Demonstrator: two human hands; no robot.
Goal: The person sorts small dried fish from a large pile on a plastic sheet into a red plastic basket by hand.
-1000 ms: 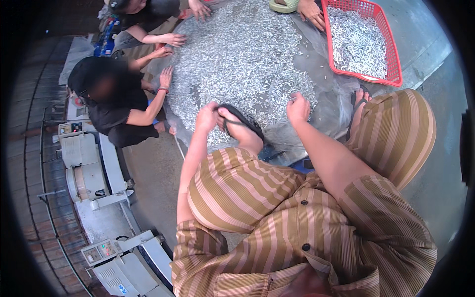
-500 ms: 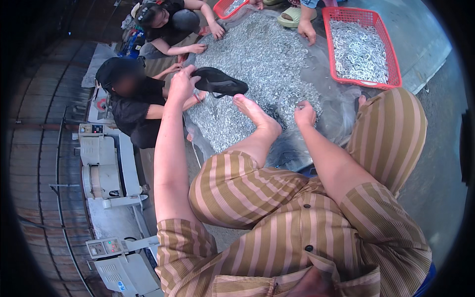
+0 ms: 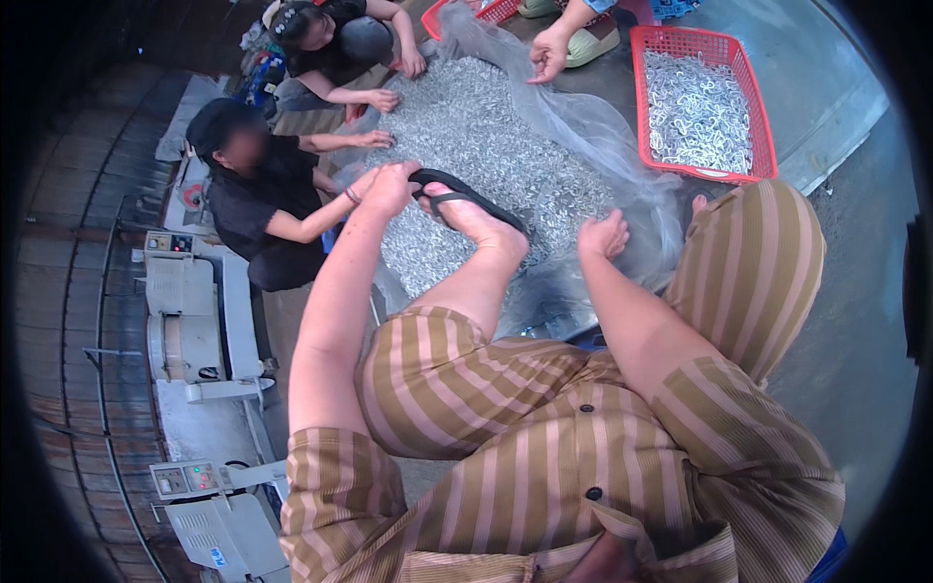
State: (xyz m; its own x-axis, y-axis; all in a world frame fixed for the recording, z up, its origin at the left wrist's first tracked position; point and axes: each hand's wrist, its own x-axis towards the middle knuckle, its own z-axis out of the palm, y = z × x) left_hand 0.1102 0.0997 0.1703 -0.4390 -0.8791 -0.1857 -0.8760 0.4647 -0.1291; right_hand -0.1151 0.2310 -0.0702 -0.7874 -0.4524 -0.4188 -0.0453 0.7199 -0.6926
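My left hand (image 3: 391, 188) is closed on the toe end of a black flip-flop (image 3: 501, 213). The flip-flop is on my bare left foot (image 3: 464, 218), its strap crossing over the toes. Foot and sandal are over a wide pile of small silvery metal hooks or links (image 3: 466, 117), too small to tell exactly. At the pile's right edge, my right hand (image 3: 604, 235) has loosely bent fingers held apart, with nothing visible in them. Beside it lies the rumpled clear plastic sheet (image 3: 637, 160) under the pile.
A red plastic basket (image 3: 768, 146) of larger white S-shaped or ring-like pieces stands at the far right. Two people in black (image 3: 255, 199) crouch on the left, hands at the pile. Another person's hand (image 3: 550, 55) reaches in from the top. Grey machines (image 3: 185, 330) line the left side.
The flip-flop has gone from hanging in my left hand to being on my foot. My right hand's fingers have loosened. The sheet's far right side has been folded inward over the pile.
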